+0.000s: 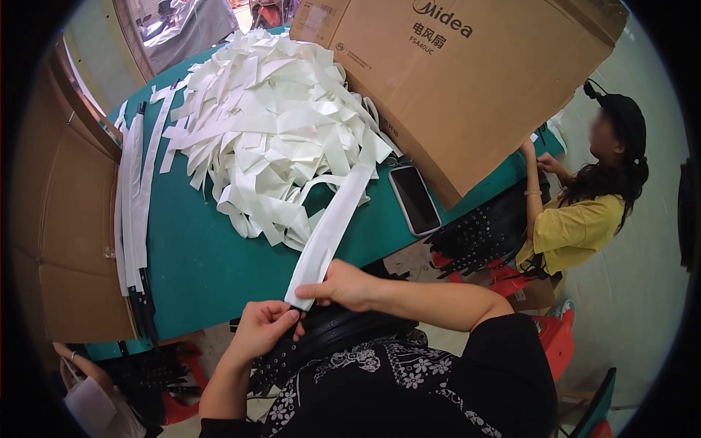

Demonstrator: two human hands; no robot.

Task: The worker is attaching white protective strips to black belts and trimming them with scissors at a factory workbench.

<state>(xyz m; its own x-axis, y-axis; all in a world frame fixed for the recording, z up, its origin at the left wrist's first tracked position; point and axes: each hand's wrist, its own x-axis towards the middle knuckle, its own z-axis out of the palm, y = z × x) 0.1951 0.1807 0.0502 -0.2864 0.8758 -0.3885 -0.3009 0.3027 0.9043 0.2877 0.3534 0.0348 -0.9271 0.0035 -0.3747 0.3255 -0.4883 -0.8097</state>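
A long white fabric strip (332, 226) slants from the pile down to my two hands. My right hand (347, 285) is closed around its near end, thumb on top. Just left of that, my left hand (264, 326) pinches a dark strap end (298, 308) poking out of the white strip. How much of the strap lies inside the strip is hidden. Beyond my hands rises a big heap of loose white strips (270, 124). Black belts with metal eyelets (321, 332) lie across my lap, partly covered by my arms.
On the green table (212, 270), white-wrapped belts (135, 197) lie at left beside a cardboard panel (66, 219). A phone (415, 201) rests right of the heap, by a large cardboard box (467, 80). A co-worker in yellow (584, 226) sits at right; another person's arm (84, 365) shows lower left.
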